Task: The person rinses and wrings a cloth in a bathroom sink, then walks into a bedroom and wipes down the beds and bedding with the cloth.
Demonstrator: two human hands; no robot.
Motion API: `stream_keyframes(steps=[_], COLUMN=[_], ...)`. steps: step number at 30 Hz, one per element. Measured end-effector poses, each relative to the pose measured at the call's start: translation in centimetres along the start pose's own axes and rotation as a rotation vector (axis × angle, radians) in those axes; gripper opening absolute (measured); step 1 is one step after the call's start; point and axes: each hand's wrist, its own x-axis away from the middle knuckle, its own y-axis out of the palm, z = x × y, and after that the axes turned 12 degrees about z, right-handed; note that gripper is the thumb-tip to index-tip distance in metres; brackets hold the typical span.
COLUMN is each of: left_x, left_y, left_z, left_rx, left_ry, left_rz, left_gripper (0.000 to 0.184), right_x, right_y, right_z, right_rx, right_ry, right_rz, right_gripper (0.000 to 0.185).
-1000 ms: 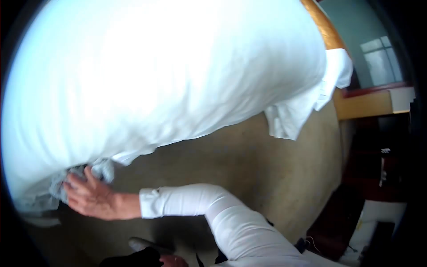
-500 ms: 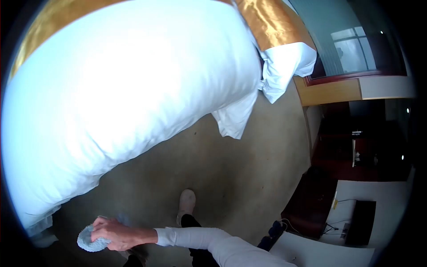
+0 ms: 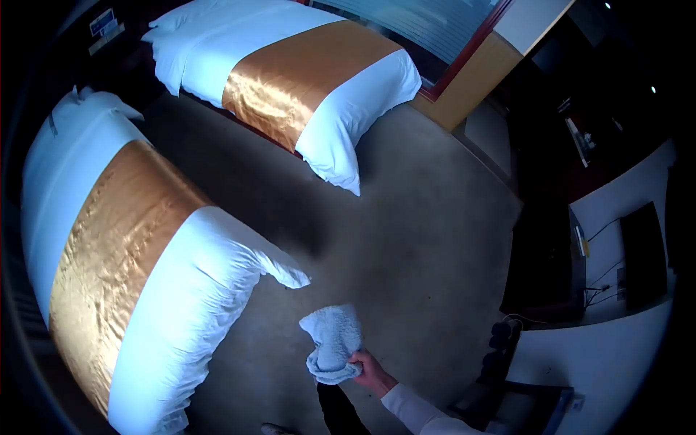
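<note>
My right hand [image 3: 372, 373] is closed on the edge of a light blue-grey terry cloth [image 3: 335, 337]. The cloth hangs partly unfolded over the floor, its lower edge rolled or folded up. To its left is the end of the nearer bed, whose white cover [image 3: 210, 268] droops at one corner not far from the cloth. A gold runner [image 3: 130, 210] lies across that bed. No part of my left hand shows.
A second bed with a white cover [image 3: 348, 101] and gold runner [image 3: 312, 65] stands farther back, beside a glass panel [image 3: 435, 29]. Brownish carpet [image 3: 428, 239] lies between beds and right wall. A dark cabinet [image 3: 540, 268] and wall screen [image 3: 643, 254] are on the right.
The view has pulled back and turned, so both beds now show whole or nearly so. My right hand has moved rightward, and the bunched cloth now hangs more open.
</note>
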Motion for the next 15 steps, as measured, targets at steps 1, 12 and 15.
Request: stream_keyframes(steps=[1, 12, 15], left_x=[0.7, -8.7, -7.9], left_y=[-0.6, 18.9, 25.1], left_z=[3.8, 38.3, 46.9], left_rx=[-0.707, -1.117, -0.756], left_ry=[0.242, 0.380, 0.382], left_rz=[0.042, -0.021, -0.103], left_gripper=[0.027, 0.033, 0.034], right_x=[0.5, 0.9, -1.3], right_y=[-0.6, 4.5, 5.4], right_z=[-0.8, -19.9, -23.3], right_rx=[-0.151, -0.613, -0.682], right_ry=[-0.007, -0.247, -0.288], right_rz=[0.009, -0.027, -0.137], right_gripper=[0.042, 0.071, 0.072])
